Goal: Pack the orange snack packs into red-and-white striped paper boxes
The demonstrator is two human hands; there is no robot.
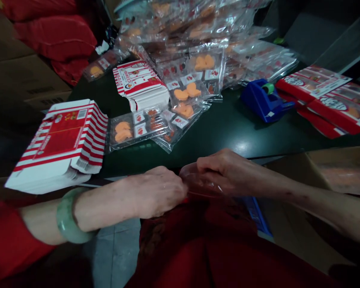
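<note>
My left hand [160, 192], with a green bangle [70, 218] on its wrist, is closed at the table's near edge in front of my body. Its fingertips curl under and meet one side of a clear plastic piece [193, 176]. On the other side, my right hand [217, 172] pinches that same piece between thumb and fingers. The plastic is see-through with a reddish tint, and both hands partly cover it, so its full shape is hidden. Just beyond the hands lie clear packets [138, 126] holding orange heart-like pieces and small printed cards.
Flat red-and-white striped cartons [63, 132] are stacked at left, with printed cards [141, 84] behind. A large heap of clear packets [198, 28] fills the back. A blue tape dispenser [265, 100] and filled red boxes [327, 96] stand right. An open cardboard box [318, 168] sits below.
</note>
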